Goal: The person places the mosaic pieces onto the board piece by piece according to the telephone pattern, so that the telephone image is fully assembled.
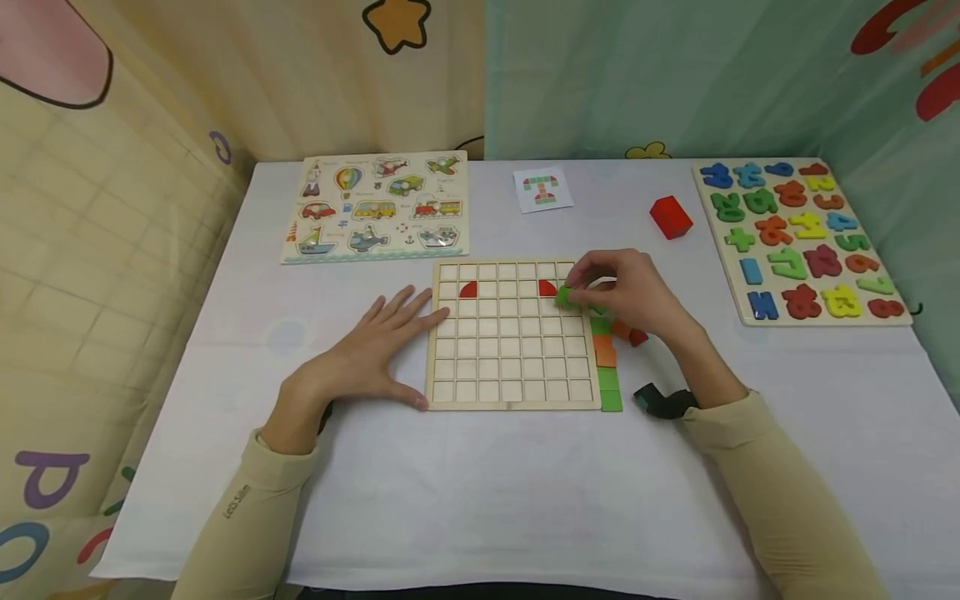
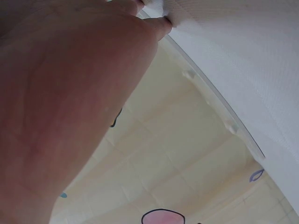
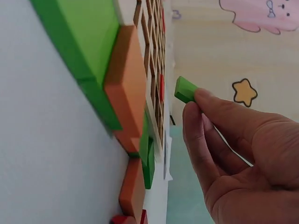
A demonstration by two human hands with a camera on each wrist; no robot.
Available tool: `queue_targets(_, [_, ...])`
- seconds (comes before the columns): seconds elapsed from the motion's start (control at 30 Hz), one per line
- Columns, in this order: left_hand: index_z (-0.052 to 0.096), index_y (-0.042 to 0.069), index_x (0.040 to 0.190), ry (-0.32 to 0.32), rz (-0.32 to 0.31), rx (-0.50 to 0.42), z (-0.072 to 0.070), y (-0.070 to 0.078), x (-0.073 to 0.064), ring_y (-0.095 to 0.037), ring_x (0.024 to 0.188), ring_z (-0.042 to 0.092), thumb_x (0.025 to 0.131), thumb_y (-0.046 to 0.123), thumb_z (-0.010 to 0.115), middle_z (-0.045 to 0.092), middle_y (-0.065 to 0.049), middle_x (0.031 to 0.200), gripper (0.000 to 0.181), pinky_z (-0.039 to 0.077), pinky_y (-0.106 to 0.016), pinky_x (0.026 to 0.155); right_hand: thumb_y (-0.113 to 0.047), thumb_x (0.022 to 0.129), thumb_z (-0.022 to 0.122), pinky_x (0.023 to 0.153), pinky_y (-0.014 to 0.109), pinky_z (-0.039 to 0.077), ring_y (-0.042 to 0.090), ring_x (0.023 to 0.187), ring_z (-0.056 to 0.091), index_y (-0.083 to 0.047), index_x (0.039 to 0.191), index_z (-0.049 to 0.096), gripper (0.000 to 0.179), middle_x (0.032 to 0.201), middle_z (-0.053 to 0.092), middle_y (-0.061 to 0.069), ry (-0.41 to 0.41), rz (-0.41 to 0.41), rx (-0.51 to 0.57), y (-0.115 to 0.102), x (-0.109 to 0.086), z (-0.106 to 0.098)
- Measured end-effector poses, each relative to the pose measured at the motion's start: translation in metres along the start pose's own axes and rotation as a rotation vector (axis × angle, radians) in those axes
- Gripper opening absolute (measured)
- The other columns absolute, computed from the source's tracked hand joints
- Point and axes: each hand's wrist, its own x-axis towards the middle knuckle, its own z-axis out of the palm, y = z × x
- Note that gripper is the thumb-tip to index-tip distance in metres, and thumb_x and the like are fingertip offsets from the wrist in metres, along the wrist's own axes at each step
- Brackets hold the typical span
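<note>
The work looks barely begun: the wooden grid board (image 1: 487, 326) lies on the white cloth (image 1: 495, 483) with a left red piece (image 1: 468, 290) and a right red piece (image 1: 547, 288) set in its second row from the top, while nearly all the other squares in sight are bare. The hands are apart. The right hand (image 1: 633, 292) pinches a small green piece (image 3: 185, 89) between thumb and finger by the board's upper right side, so that one seems not yet laid. The left hand (image 1: 375, 350) spreads its fingers at the left edge, perhaps steadying it. Green tiles (image 1: 609, 380) and an orange tile (image 1: 605, 350) line the right edge, a loose orange piece (image 1: 621, 329) just beyond. The picture card (image 1: 543, 190) shows a bigger red and green figure, so most placing is probably left
</note>
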Motion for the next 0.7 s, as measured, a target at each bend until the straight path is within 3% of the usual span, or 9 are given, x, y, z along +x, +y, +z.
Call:
queue_targets(0.23, [0.023, 0.027, 0.17, 0.001, -0.005, 0.001, 0.001, -0.001, 0.0, -0.034, 0.165, -0.005, 0.066, 0.066, 0.092, 0.004, -0.006, 0.179, 0.13, -0.001, -0.064, 0.13, -0.01, 0.09, 0.085, 0.088, 0.023, 0.062, 0.02, 0.095, 0.068, -0.009, 0.102, 0.077, 0.014, 0.1, 0.075, 0.006, -0.031, -0.025, 0.029, 0.0, 0.0, 0.018])
queue_targets(0.47, [0.021, 0.029, 0.17, -0.007, -0.014, -0.001, 0.001, -0.002, 0.0, -0.031, 0.165, -0.008, 0.067, 0.068, 0.091, 0.002, -0.004, 0.179, 0.131, -0.002, -0.063, 0.131, -0.01, 0.09, 0.084, 0.088, 0.037, 0.064, 0.017, 0.092, 0.068, -0.011, 0.099, 0.077, 0.012, 0.096, 0.075, 0.003, -0.013, -0.069, -0.046, -0.001, 0.001, 0.029])
queue_targets(0.7, [0.022, 0.028, 0.17, -0.001, -0.008, -0.003, 0.002, -0.003, 0.002, -0.033, 0.165, -0.007, 0.065, 0.068, 0.091, 0.003, -0.006, 0.179, 0.132, -0.001, -0.064, 0.13, -0.008, 0.09, 0.084, 0.084, 0.037, 0.061, 0.016, 0.088, 0.067, -0.012, 0.099, 0.079, 0.011, 0.093, 0.074, 0.002, -0.018, -0.111, -0.118, -0.004, -0.001, 0.031])
